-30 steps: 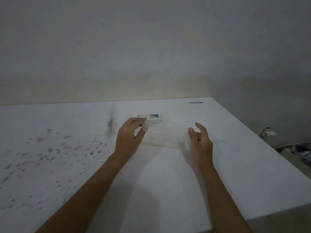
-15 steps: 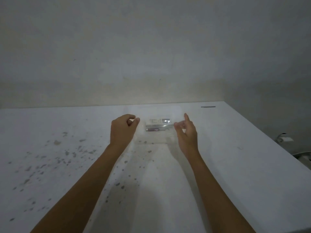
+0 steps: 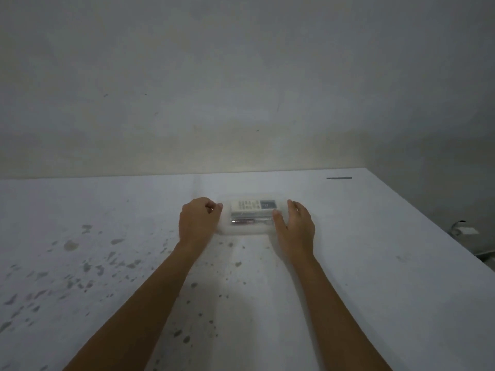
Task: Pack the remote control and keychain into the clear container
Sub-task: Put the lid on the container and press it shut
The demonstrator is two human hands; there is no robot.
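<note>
The fingers point(image 3: 211, 207) of the left hand point(image 3: 198, 220) are curled inward against the left end of the clear container point(image 3: 250, 230); 0.5 s earlier the same hand stood just clear of that end with the thumb and forefinger apart. The right hand point(image 3: 294, 228) is flattened, fingers extended and together, with the thumb point(image 3: 277, 218) lying on the lid near the right end; 0.5 s earlier it was raised edge-on beside the container, thumb up. Both hands have therefore closed in and lowered onto the container, which now sits flat on the white table point(image 3: 375, 250) between them. The view has also shifted, so the container appears nearer the frame centre. The remote control point(image 3: 254, 204) lies inside the container along its far side, display end to the right. A slim dark-red and metallic item point(image 3: 247, 221) lies parallel to it on the near side; whether this is the keychain cannot be told through the plastic. The container's walls are nearly invisible against the table, and its left and right ends are covered by the hands. Whether the left fingers actually grip the rim or only press on it cannot be told. Both forearms extend from the bottom edge of the frame, cut off below the elbows, converging toward the container. Dark specks point(image 3: 88, 266) cover the table's left and centre, and a short dark strip point(image 3: 338, 178) lies at its far right corner.
</note>
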